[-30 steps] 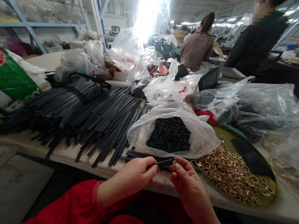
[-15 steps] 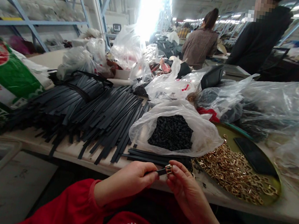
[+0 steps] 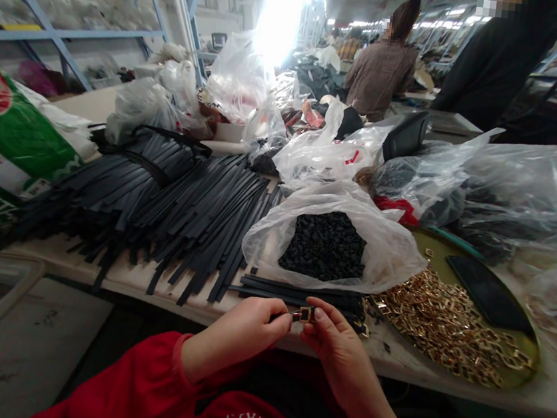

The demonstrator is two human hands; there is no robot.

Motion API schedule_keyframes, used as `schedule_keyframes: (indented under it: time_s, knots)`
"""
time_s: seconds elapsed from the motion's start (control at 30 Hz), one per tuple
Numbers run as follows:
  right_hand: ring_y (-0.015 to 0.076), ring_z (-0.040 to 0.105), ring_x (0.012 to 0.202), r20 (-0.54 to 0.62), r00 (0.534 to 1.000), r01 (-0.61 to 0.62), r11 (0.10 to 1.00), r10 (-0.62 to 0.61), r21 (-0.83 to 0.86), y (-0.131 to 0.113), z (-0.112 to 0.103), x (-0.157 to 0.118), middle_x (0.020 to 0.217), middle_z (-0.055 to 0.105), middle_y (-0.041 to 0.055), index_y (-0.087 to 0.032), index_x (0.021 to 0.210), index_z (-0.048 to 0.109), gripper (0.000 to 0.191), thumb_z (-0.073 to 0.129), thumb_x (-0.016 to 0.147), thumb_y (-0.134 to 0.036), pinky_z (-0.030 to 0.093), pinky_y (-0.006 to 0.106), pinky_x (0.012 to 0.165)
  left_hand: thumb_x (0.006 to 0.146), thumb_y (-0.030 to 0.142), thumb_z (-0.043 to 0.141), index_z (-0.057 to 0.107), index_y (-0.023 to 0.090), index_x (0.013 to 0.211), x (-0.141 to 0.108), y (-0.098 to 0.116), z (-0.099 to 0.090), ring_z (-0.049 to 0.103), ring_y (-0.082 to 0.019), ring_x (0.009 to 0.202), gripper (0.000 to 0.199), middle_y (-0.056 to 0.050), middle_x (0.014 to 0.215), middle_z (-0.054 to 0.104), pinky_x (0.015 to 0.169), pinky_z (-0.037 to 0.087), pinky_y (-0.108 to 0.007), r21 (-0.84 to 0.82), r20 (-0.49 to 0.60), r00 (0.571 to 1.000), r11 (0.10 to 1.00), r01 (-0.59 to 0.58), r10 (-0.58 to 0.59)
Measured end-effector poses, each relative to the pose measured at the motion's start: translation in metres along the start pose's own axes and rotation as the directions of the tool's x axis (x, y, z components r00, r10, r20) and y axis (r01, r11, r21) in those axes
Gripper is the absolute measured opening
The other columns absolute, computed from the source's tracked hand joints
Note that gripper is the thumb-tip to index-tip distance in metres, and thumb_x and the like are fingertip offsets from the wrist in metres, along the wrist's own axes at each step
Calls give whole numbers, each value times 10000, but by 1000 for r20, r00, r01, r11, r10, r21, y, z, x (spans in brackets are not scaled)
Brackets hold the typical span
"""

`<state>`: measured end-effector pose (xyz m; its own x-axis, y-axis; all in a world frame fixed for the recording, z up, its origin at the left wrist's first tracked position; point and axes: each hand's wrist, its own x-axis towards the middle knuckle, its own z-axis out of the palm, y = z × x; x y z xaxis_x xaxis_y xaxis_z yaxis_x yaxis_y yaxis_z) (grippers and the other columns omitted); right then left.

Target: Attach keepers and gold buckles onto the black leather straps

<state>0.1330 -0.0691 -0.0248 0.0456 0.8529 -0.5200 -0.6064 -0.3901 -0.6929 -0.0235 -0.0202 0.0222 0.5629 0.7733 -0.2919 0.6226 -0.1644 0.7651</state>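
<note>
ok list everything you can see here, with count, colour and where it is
held strip: one, black, between the hands
held buckle: one, gold, on that strip
loose strips: many, black, table left
short stack of strips: several, black, before the open bag
open bag: one, whitish, table centre
small pieces: many, black, inside it
tray: one, olive-yellow, table right
loose buckles: many, gold, in the tray
flat slab: one, black, on the tray
other bags: several, clear or white, behind
sack: one, mostly green, far left
rack: one, blue, back left
co-workers: at least two, brown and dark clothes, background
left hand: one, red sleeve, front centre
right hand: one, red sleeve, beside it
</note>
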Motion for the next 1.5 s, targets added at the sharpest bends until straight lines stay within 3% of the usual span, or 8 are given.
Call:
schedule_keyframes:
  time_s: [0.37, 0.57, 0.8, 0.97, 1.13, 1.2, 1.37, 1.5]
  knots:
    - [102, 581, 564, 5, 991, 134, 961, -136, -241, 2, 0, 4, 666, 643, -25, -206, 990, 597, 461, 728, 594, -401, 477, 238, 581, 811, 225, 352, 583, 160, 736, 1, 4, 2, 496, -115, 602, 252, -3, 689, 602, 524, 283, -210, 71, 53, 998, 996, -46, 42]
    - [72, 574, 542, 11, 1000, 10, 1000, -10, -25, 8, -3, 9, 681, 631, -33, -178, 814, 608, 309, 746, 592, -344, 494, 206, 552, 814, 243, 347, 565, 158, 709, 0, 14, -1, 469, -105, 584, 256, 14, 646, 564, 518, 283, -206, 33, 50, 998, 999, -42, 40]
    - [38, 555, 516, 46, 993, -113, 980, 106, 165, 8, -7, 8, 605, 607, -53, -201, 854, 634, 306, 763, 585, -268, 486, 145, 533, 798, 262, 355, 517, 156, 636, -1, 1, -2, 436, -86, 522, 252, 50, 557, 483, 492, 292, -195, -80, 98, 993, 994, 74, -66]
    - [50, 536, 569, 51, 997, 60, 991, -54, -117, 6, -4, 2, 697, 617, -39, -195, 846, 617, 276, 718, 634, -341, 452, 172, 571, 813, 292, 375, 543, 150, 694, 2, -5, -3, 443, -86, 571, 250, 49, 595, 496, 529, 313, -184, -137, 11, 999, 989, 55, -54]
    - [96, 518, 602, 215, 931, 363, 805, -295, -469, 8, 0, -3, 681, 588, -19, -196, 879, 572, 230, 607, 737, -372, 411, 213, 570, 767, 355, 485, 578, 139, 739, 5, -2, 3, 454, -92, 588, 237, 35, 648, 545, 513, 308, -183, -106, -23, 1000, 994, 6, -8]
    - [91, 495, 564, 259, 928, 367, 784, -269, -501, 9, 0, -5, 640, 558, -28, -195, 899, 546, 232, 557, 772, -388, 392, 213, 541, 745, 329, 503, 579, 137, 731, 4, -3, 7, 460, -93, 583, 207, 33, 649, 555, 503, 307, -181, -93, -24, 1000, 995, 17, -20]
    - [74, 499, 563, 391, 921, 166, 913, -8, -374, 9, -1, -12, 708, 552, -37, -218, 1066, 441, 371, 552, 768, -408, 405, 204, 538, 745, 316, 466, 575, 133, 749, 3, -8, 11, 486, -107, 581, 213, 16, 658, 583, 487, 318, -185, -105, -18, 996, 991, 79, -82]
    - [101, 542, 684, 397, 916, 218, 894, -49, -392, 12, -2, -12, 825, 582, -13, -242, 1120, 413, 446, 602, 736, -366, 435, 225, 609, 744, 311, 447, 577, 133, 733, 3, -11, 11, 495, -113, 584, 220, 8, 665, 588, 482, 302, -195, -29, -28, 997, 997, 67, -68]
